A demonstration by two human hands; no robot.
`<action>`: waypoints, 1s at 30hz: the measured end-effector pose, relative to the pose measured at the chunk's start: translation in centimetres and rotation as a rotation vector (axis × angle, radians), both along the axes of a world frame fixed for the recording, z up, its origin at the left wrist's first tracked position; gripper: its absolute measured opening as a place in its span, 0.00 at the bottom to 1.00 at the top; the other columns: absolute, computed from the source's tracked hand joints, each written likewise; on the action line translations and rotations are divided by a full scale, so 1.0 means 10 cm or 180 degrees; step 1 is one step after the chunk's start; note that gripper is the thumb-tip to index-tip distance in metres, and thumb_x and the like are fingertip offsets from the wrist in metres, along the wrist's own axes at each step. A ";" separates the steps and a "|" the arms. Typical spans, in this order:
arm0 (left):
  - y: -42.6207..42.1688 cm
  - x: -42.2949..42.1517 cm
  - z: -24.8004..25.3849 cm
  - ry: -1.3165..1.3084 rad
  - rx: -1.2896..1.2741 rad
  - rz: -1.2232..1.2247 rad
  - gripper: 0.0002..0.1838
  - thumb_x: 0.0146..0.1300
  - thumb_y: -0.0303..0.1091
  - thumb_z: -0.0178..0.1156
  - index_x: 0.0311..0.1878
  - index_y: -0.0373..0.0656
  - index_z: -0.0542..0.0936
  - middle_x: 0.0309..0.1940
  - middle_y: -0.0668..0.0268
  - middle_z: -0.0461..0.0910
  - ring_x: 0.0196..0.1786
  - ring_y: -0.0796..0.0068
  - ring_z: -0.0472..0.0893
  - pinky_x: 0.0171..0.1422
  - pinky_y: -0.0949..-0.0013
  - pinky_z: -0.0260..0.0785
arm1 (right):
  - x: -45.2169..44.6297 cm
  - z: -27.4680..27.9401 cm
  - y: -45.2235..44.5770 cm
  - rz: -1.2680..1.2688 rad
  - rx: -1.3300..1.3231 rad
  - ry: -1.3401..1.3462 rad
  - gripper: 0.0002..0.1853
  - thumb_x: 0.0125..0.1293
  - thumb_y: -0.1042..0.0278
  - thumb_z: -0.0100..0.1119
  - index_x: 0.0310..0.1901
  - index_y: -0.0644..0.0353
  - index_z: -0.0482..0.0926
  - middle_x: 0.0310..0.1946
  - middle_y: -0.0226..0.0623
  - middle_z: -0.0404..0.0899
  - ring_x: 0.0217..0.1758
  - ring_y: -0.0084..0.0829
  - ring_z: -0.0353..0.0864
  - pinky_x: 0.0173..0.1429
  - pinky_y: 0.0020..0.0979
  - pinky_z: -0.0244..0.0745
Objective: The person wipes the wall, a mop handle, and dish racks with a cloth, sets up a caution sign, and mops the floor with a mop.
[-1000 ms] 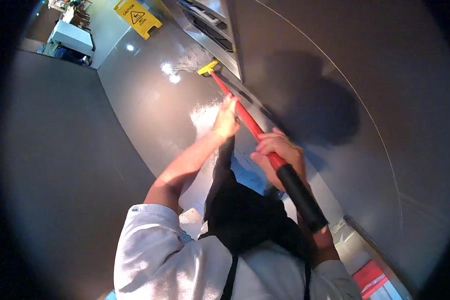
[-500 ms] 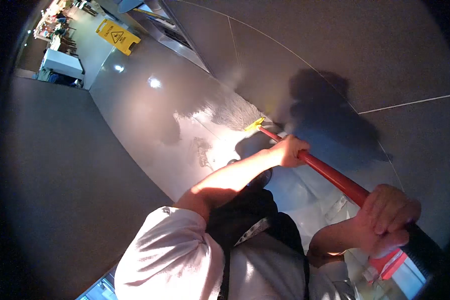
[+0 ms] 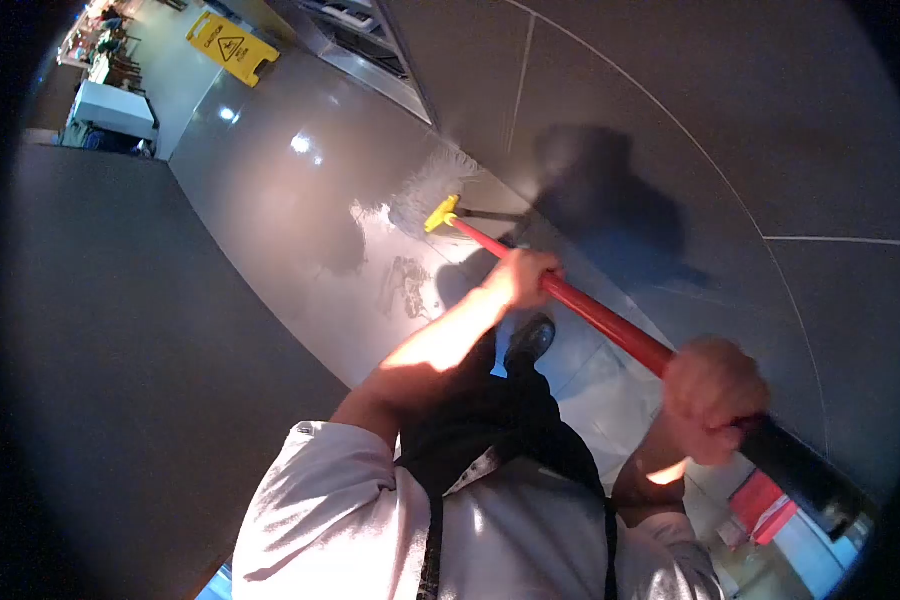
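A mop with a red handle (image 3: 605, 322), a yellow clamp (image 3: 442, 213) and grey strands (image 3: 432, 183) slants across the view. Its strands lie spread on the wet, shiny floor, close to the foot of the grey wall. My left hand (image 3: 526, 278) is closed around the lower part of the handle. Higher up, my right hand (image 3: 715, 398) wraps the handle just below its black end (image 3: 805, 475), slightly blurred. A black shoe (image 3: 530, 340) shows on the floor under my left forearm.
A yellow caution sign (image 3: 233, 48) stands farther along the floor. Dark grey walls (image 3: 100, 330) flank the passage on both sides. A metal-framed opening (image 3: 365, 50) breaks the right wall. Something red (image 3: 760, 505) sits at lower right, below the handle's end.
The mop head has swung left, away from the right wall's base. Both hands have shifted left with the handle, still gripping it. My view has turned slightly.
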State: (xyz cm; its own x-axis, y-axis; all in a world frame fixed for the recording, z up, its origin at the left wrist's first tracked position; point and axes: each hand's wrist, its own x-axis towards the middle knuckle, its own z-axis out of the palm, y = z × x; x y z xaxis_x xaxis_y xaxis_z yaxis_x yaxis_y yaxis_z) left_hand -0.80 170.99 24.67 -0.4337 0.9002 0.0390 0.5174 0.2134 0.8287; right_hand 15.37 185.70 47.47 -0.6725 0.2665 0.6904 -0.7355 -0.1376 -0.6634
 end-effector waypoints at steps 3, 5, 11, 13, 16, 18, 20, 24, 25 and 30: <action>-0.63 -0.46 -0.22 0.0270 0.0356 0.0577 0.07 0.47 0.29 0.67 0.28 0.42 0.78 0.21 0.58 0.77 0.28 0.55 0.81 0.33 0.56 0.73 | -0.35 -0.39 -0.57 -0.0319 0.0279 -0.0347 0.08 0.50 0.72 0.63 0.31 0.54 0.74 0.27 0.36 0.81 0.28 0.34 0.81 0.35 0.39 0.79; -1.13 -0.85 -0.55 0.0460 0.0688 0.0790 0.10 0.43 0.32 0.69 0.27 0.44 0.77 0.21 0.59 0.75 0.25 0.57 0.79 0.31 0.59 0.70 | -0.62 -0.78 -1.01 -0.0578 0.0631 -0.0583 0.06 0.53 0.72 0.64 0.30 0.57 0.76 0.26 0.37 0.81 0.27 0.35 0.82 0.35 0.37 0.78; -2.83 -1.83 -1.51 0.1394 -0.0912 0.1861 0.25 0.48 0.33 0.69 0.54 0.51 0.78 0.57 0.49 0.78 0.60 0.45 0.78 0.64 0.52 0.71 | -1.54 -1.97 -2.37 -0.0331 0.0470 -0.0479 0.11 0.55 0.83 0.67 0.30 0.63 0.72 0.28 0.38 0.75 0.32 0.37 0.80 0.44 0.36 0.79; -2.98 -1.82 -1.46 0.0734 -0.1572 0.2118 0.32 0.52 0.32 0.66 0.63 0.51 0.72 0.69 0.46 0.65 0.69 0.45 0.70 0.71 0.55 0.66 | -1.59 -2.18 -2.53 0.0298 0.0892 -0.1215 0.12 0.52 0.80 0.71 0.30 0.60 0.74 0.30 0.37 0.76 0.36 0.40 0.80 0.54 0.37 0.77; -3.13 -1.68 -1.34 0.0072 -0.1868 0.2424 0.37 0.54 0.31 0.65 0.70 0.52 0.67 0.77 0.44 0.54 0.75 0.46 0.63 0.77 0.56 0.60 | -1.48 -2.42 -2.76 0.0273 0.0985 -0.1240 0.12 0.53 0.77 0.72 0.30 0.59 0.74 0.33 0.39 0.77 0.42 0.41 0.81 0.52 0.40 0.78; -3.13 -1.46 -1.33 0.0042 -0.1864 0.2514 0.39 0.54 0.29 0.64 0.72 0.53 0.65 0.78 0.45 0.52 0.74 0.44 0.64 0.77 0.55 0.60 | -1.31 -2.36 -2.75 0.0408 0.0999 -0.1313 0.12 0.52 0.79 0.72 0.31 0.60 0.75 0.33 0.40 0.77 0.42 0.42 0.81 0.49 0.39 0.78; -3.02 -1.21 -1.31 0.0299 -0.1837 0.2543 0.40 0.53 0.25 0.63 0.72 0.55 0.65 0.78 0.46 0.52 0.72 0.41 0.66 0.75 0.55 0.63 | -1.11 -2.18 -2.57 0.0432 0.0959 -0.1085 0.12 0.51 0.80 0.72 0.31 0.61 0.74 0.32 0.41 0.77 0.40 0.42 0.80 0.48 0.39 0.78; -2.45 -0.29 -1.10 0.0884 -0.0888 0.2551 0.33 0.49 0.28 0.68 0.62 0.48 0.70 0.66 0.46 0.68 0.69 0.42 0.70 0.70 0.52 0.68 | -0.39 -1.65 -1.94 0.0162 0.1101 -0.0786 0.12 0.50 0.80 0.71 0.28 0.62 0.74 0.28 0.41 0.77 0.35 0.43 0.81 0.46 0.39 0.78; -2.30 0.00 -1.09 0.1314 -0.0322 0.2505 0.31 0.50 0.30 0.70 0.59 0.45 0.71 0.57 0.48 0.77 0.65 0.43 0.74 0.66 0.49 0.71 | -0.11 -1.58 -1.81 0.0183 0.0961 -0.0833 0.12 0.50 0.80 0.71 0.28 0.61 0.74 0.28 0.41 0.78 0.34 0.43 0.81 0.46 0.39 0.78; -1.10 1.62 -0.48 0.0464 0.0682 0.2915 0.16 0.46 0.37 0.71 0.36 0.46 0.77 0.28 0.60 0.74 0.35 0.56 0.76 0.44 0.55 0.72 | 1.23 -0.81 -0.76 0.0376 0.1243 -0.0617 0.07 0.55 0.80 0.63 0.30 0.60 0.75 0.27 0.40 0.78 0.29 0.35 0.78 0.39 0.37 0.74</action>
